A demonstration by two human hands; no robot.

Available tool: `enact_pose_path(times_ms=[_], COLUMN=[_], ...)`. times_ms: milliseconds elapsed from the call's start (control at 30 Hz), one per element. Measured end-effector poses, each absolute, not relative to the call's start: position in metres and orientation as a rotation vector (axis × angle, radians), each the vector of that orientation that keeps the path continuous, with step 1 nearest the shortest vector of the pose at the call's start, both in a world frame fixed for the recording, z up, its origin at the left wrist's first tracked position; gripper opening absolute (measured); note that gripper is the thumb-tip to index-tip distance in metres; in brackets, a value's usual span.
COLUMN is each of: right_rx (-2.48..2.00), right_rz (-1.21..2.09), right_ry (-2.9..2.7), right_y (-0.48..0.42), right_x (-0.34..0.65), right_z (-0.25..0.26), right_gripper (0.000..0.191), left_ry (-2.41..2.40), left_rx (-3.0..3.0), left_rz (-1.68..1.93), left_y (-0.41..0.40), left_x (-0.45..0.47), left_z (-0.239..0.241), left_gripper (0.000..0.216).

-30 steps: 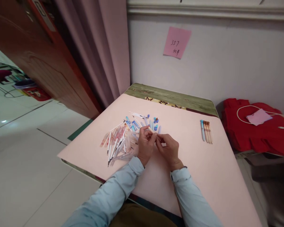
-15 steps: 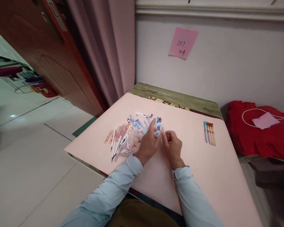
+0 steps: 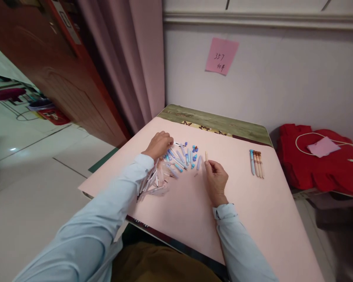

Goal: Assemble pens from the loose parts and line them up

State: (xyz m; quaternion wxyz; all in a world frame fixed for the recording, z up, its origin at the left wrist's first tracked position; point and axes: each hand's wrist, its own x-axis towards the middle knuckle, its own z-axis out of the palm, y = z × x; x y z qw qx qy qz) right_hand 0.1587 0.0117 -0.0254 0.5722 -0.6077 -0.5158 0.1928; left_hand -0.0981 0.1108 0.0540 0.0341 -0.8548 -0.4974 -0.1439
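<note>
My right hand (image 3: 216,178) pinches a cream-coloured pen barrel (image 3: 206,156) upright between thumb and fingertips, just above the table. Further left, my left hand (image 3: 159,145) reaches over the back of a pile of pen parts. Its fingers are curled together, and what they hold, if anything, is hidden. Blue and lilac barrels (image 3: 179,161) fan out in the pile, with white refills (image 3: 148,182) and clear pieces (image 3: 159,190) at its near left. Small blue and brown pen toppers (image 3: 195,149) lie between my hands. A lilac barrel (image 3: 199,162) lies beside the right hand.
Assembled pens, one blue (image 3: 252,162) and several brown-topped (image 3: 259,164), lie in a row at the right of the pink-covered table (image 3: 176,219). A red cloth (image 3: 294,156) with a white cable sits beyond the right edge. Wall and curtain (image 3: 141,58) stand behind.
My left hand has moved away from the right hand, leftward to the back of the pile. The right hand stays nearly in place, the cream barrel now plainly visible in it.
</note>
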Motion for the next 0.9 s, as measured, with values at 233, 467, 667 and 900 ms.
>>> enact_pose_path(times_ms=[233,467,667,900], right_rx=[-1.441,-1.441,-1.434,-1.319], right_rz=[0.473,0.507,0.545,0.664], right_ry=[-1.209,-1.193,-1.157,-1.193], right_y=[0.017,0.021,0.022,0.023], right_x=[0.161,0.161,0.161,0.157], right_z=[-0.026,-0.024,-0.024,-0.026], right_gripper=[0.035,0.035,0.034,0.03], left_ry=[-1.14,-0.948,-1.312,-1.876], left_rx=[-2.881,-3.025,-2.914,-2.125], left_rz=[-0.177,-0.252,-0.639,-2.773], left_y=[0.142,0.139,0.134,0.083], left_x=[-0.083,-0.083,-0.093,-0.004], left_z=[0.032,0.031,0.054,0.046], left_gripper=[0.017,0.016,0.01,0.018])
